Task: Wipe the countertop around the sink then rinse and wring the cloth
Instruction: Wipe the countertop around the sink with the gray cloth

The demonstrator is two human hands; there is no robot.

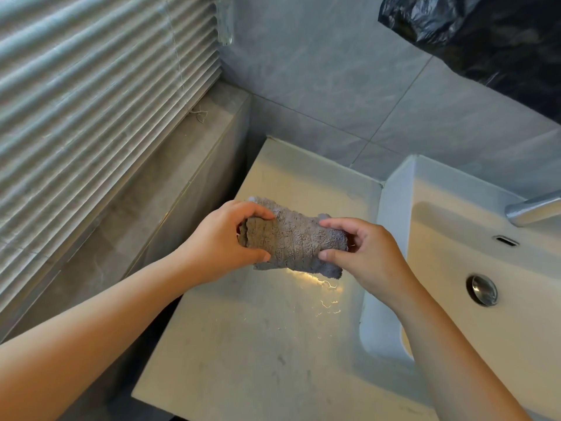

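Grey terry cloth [293,241], bunched into a short roll, is held in the air above the pale countertop [243,344], a little left of the sink [455,238]. One cloth, two hands: the left hand [224,241] grips its left end with fingers curled over the top and thumb underneath, and the right hand [364,250] pinches its right end between a curled forefinger above and the thumb below. The countertop's left edge drops into a dark gap beside a grey tiled ledge [170,183] under one slatted blind [91,101]; its back edge meets the grey wall tiles [334,95]. The sink's raised white wall borders it on the right. One chrome faucet [534,211], one round drain plug [482,289] and one overflow slot [505,240] show in the basin. Black plastic bag [485,34] hangs at upper right.
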